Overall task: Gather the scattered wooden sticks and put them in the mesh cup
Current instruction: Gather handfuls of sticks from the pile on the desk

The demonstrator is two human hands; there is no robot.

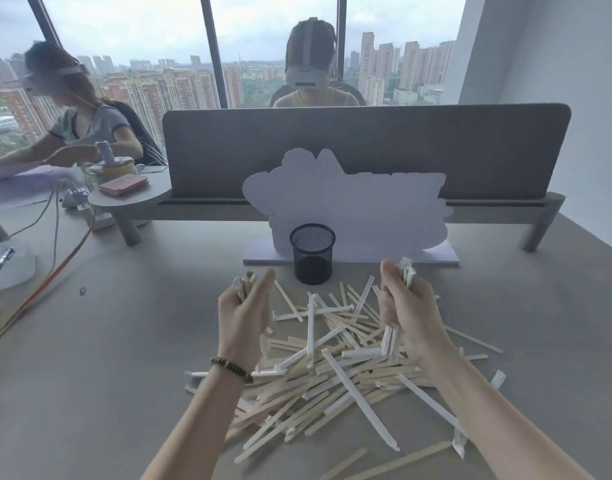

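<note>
1 mesh cup [312,253], approx. dozens of sticks [332,368].

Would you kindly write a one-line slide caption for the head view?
Both hands, left and right, grip wooden sticks above the pile before the mesh cup.

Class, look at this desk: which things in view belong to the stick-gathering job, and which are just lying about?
Part of the job: pile of wooden sticks; mesh cup; left hand and right hand, each gripping a bundle of sticks.

Just lying about: white cut-out sign; grey divider; cables; red pouch.
</note>
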